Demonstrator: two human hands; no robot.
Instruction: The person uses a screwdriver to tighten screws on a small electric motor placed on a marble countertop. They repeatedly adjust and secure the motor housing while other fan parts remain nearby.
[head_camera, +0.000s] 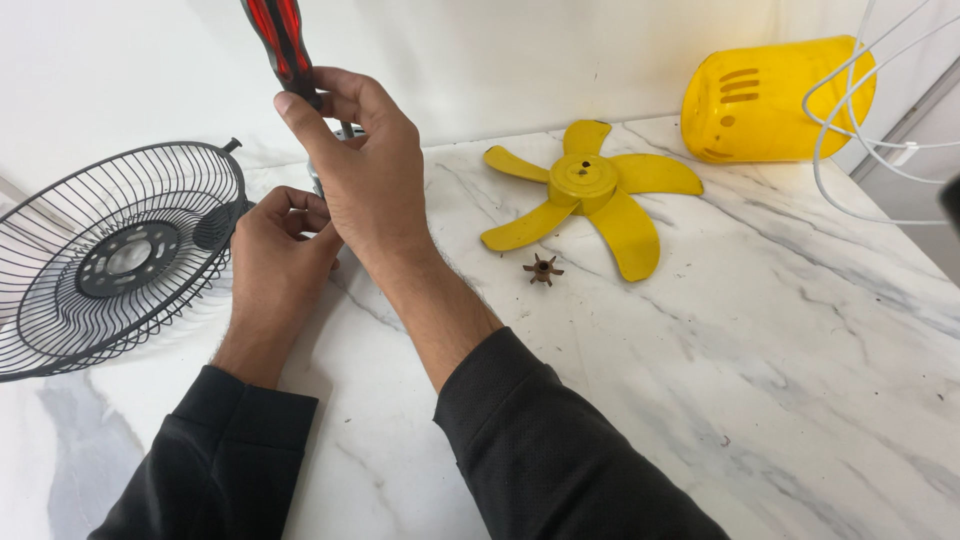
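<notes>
My right hand (360, 165) grips a screwdriver with a red and black handle (280, 40), held upright over a small metal part that is mostly hidden behind the hand. Just below and left of it, my left hand (275, 260) is closed around that hidden part on the marble table (760, 340). A black wire fan guard (110, 255) lies directly left of my left hand. To the right lie a yellow fan blade (585, 195) with several vanes and a small dark star-shaped nut (542, 269).
A yellow plastic fan housing (770, 100) lies on its side at the back right, against the white wall. A white wire guard (850, 110) hangs in at the upper right edge.
</notes>
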